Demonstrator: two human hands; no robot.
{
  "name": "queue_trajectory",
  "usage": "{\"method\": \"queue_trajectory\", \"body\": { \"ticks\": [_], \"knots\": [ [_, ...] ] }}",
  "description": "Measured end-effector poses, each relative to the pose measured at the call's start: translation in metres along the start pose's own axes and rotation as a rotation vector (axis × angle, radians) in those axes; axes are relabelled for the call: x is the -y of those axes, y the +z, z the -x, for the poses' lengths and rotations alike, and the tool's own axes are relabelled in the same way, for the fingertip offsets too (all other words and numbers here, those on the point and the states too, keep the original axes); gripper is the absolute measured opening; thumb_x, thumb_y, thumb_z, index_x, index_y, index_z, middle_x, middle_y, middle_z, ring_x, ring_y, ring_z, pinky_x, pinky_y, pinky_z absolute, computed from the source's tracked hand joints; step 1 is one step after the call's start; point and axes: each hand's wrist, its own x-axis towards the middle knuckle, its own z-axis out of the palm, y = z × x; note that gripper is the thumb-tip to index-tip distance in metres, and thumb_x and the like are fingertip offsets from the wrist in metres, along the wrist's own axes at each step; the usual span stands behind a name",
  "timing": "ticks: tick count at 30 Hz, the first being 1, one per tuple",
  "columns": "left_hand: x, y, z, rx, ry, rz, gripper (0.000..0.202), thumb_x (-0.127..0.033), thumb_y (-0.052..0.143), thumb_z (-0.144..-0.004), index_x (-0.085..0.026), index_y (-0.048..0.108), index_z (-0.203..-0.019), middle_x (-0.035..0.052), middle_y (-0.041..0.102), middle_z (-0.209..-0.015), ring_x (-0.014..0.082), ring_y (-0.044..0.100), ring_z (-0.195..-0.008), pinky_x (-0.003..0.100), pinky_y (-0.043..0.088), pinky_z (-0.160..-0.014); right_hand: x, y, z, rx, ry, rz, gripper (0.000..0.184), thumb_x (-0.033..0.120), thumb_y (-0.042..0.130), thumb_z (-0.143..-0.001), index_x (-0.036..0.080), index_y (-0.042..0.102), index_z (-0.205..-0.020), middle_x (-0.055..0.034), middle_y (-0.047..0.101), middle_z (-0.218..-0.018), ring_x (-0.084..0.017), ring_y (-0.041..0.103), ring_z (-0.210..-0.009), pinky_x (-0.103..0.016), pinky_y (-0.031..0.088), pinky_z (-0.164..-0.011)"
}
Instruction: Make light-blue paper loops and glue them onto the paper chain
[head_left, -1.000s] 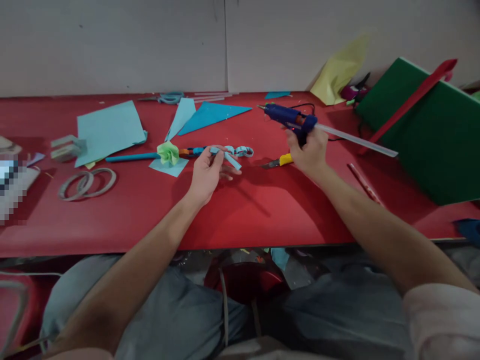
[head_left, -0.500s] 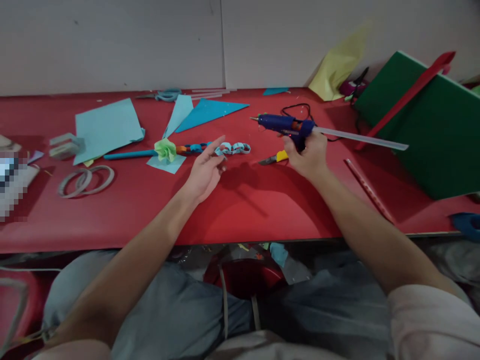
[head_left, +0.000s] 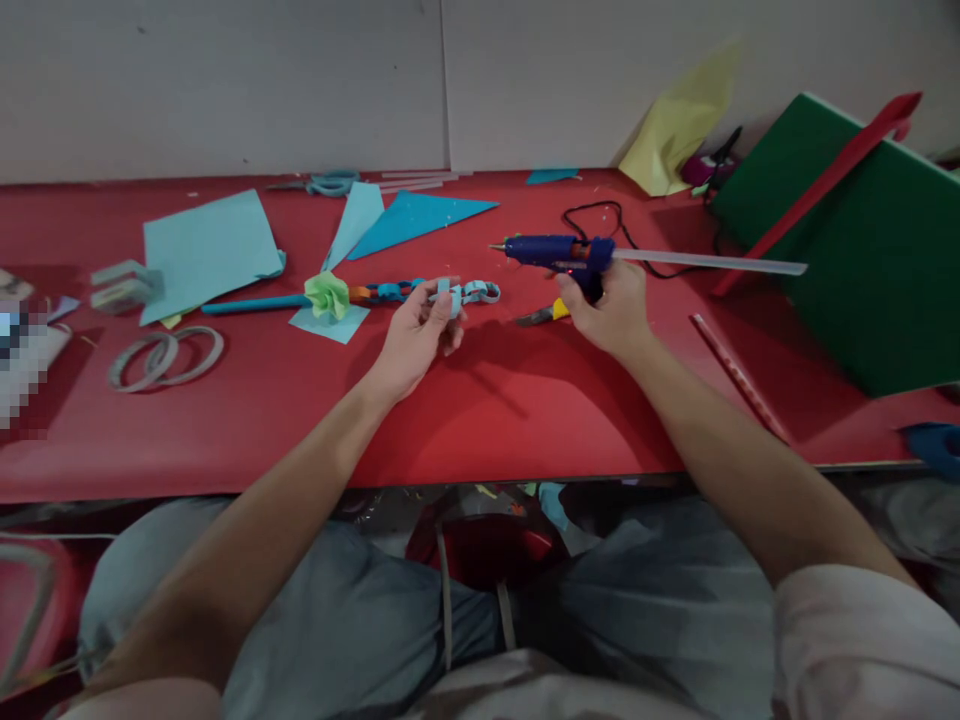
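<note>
My right hand (head_left: 616, 312) grips a dark blue hot glue gun (head_left: 551, 252) above the table, its nozzle pointing left. A long clear glue stick (head_left: 712, 262) juts from its rear, and a small red light shows on the body. My left hand (head_left: 420, 340) pinches a light blue link of a paper chain (head_left: 480, 291) between thumb and fingers. To the left the chain's darker blue and orange links run up to a green paper flower (head_left: 328, 296) and a blue paper stick (head_left: 255, 305). Below the gun lies a yellow-handled utility knife (head_left: 544, 314).
Tape rolls (head_left: 142, 361), light blue paper (head_left: 210, 250), a blue paper triangle (head_left: 420, 222) and scissors (head_left: 330, 183) lie on the red table (head_left: 450, 440). A green board (head_left: 832, 250) leans at right behind a patterned stick (head_left: 739, 378). The gun's black cord (head_left: 619, 215) loops behind it.
My left hand has closed on a light blue link of the paper chain, which it was hovering over. The glue gun has shifted slightly left and tilted more level.
</note>
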Motion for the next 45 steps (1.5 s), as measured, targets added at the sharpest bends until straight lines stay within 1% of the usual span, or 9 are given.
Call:
{"method": "queue_trajectory", "body": {
  "ticks": [6, 13, 20, 22, 30, 35, 38, 41, 45],
  "knots": [
    [-0.006, 0.000, 0.002, -0.024, -0.072, 0.089, 0.016, -0.035, 0.073, -0.101, -0.020, 0.067, -0.104, -0.0040, 0.056, -0.077, 0.0053, 0.055, -0.057, 0.017, 0.039, -0.048, -0.001, 0.002, 0.001, 0.022, 0.001, 0.003, 0.031, 0.045, 0.059, -0.094, 0.021, 0.075, -0.103, -0.0118, 0.074, -0.081, -0.027, 0.067, -0.074, -0.045, 0.056, -0.076],
    [-0.004, -0.001, 0.003, -0.004, -0.033, 0.048, 0.020, -0.044, 0.069, -0.102, -0.025, 0.068, -0.103, -0.0043, 0.054, -0.074, 0.0052, 0.048, -0.049, 0.019, 0.030, -0.041, -0.002, 0.005, 0.000, 0.015, 0.007, 0.029, 0.030, 0.047, 0.060, -0.093, 0.021, 0.074, -0.101, -0.0106, 0.073, -0.080, -0.026, 0.066, -0.072, -0.045, 0.056, -0.074],
    [0.004, -0.005, 0.000, 0.067, 0.143, -0.047, 0.050, -0.060, 0.089, -0.079, -0.025, 0.068, -0.107, -0.0049, 0.062, -0.078, 0.0057, 0.054, -0.049, 0.021, 0.041, -0.044, -0.012, 0.011, -0.004, -0.056, 0.112, 0.047, 0.030, 0.048, 0.061, -0.094, 0.022, 0.071, -0.104, -0.0084, 0.071, -0.078, -0.026, 0.065, -0.070, -0.042, 0.053, -0.070],
    [0.004, -0.004, 0.000, 0.090, 0.179, -0.055, 0.052, -0.061, 0.091, -0.076, -0.024, 0.070, -0.107, -0.0041, 0.063, -0.077, 0.0061, 0.054, -0.048, 0.022, 0.042, -0.045, -0.015, 0.011, -0.005, -0.051, 0.125, 0.046, 0.032, 0.049, 0.060, -0.095, 0.021, 0.071, -0.106, -0.0079, 0.070, -0.078, -0.025, 0.065, -0.070, -0.042, 0.052, -0.069],
    [0.001, -0.001, 0.001, 0.046, 0.219, -0.118, 0.038, -0.043, 0.093, -0.078, -0.021, 0.076, -0.105, -0.0018, 0.066, -0.078, 0.0088, 0.060, -0.055, 0.023, 0.046, -0.050, -0.016, 0.012, -0.007, -0.002, 0.162, 0.082, 0.033, 0.046, 0.064, -0.091, 0.019, 0.071, -0.107, -0.0078, 0.068, -0.077, -0.025, 0.064, -0.070, -0.040, 0.050, -0.068],
    [0.003, 0.000, 0.002, -0.010, 0.173, -0.132, 0.018, -0.032, 0.082, -0.089, -0.021, 0.077, -0.102, 0.0004, 0.072, -0.080, 0.0073, 0.057, -0.055, 0.021, 0.046, -0.052, -0.020, 0.014, -0.006, -0.015, 0.135, 0.084, 0.030, 0.044, 0.065, -0.091, 0.020, 0.071, -0.106, -0.0071, 0.068, -0.077, -0.025, 0.065, -0.071, -0.041, 0.052, -0.071],
    [0.003, 0.001, 0.001, -0.009, 0.178, -0.131, 0.015, -0.025, 0.080, -0.089, -0.021, 0.077, -0.103, 0.0005, 0.072, -0.083, 0.0073, 0.057, -0.057, 0.022, 0.047, -0.056, -0.021, 0.014, -0.006, -0.008, 0.134, 0.079, 0.027, 0.045, 0.065, -0.091, 0.022, 0.071, -0.104, -0.0062, 0.067, -0.075, -0.025, 0.065, -0.070, -0.041, 0.052, -0.071],
    [0.003, 0.001, 0.001, -0.010, 0.187, -0.163, 0.019, -0.020, 0.081, -0.085, -0.021, 0.076, -0.103, 0.0007, 0.073, -0.088, 0.0093, 0.061, -0.066, 0.024, 0.052, -0.064, -0.021, 0.014, -0.006, -0.018, 0.112, 0.080, 0.027, 0.046, 0.065, -0.090, 0.022, 0.071, -0.103, -0.0062, 0.067, -0.073, -0.025, 0.064, -0.069, -0.039, 0.052, -0.069],
    [0.002, 0.001, 0.002, -0.012, 0.215, -0.226, 0.020, -0.020, 0.083, -0.082, -0.020, 0.073, -0.099, 0.0041, 0.076, -0.096, 0.0160, 0.069, -0.087, 0.027, 0.055, -0.075, -0.019, 0.013, -0.006, -0.030, 0.093, 0.084, 0.028, 0.046, 0.063, -0.090, 0.022, 0.071, -0.102, -0.0059, 0.069, -0.072, -0.024, 0.064, -0.067, -0.037, 0.051, -0.066]
  ]
}}
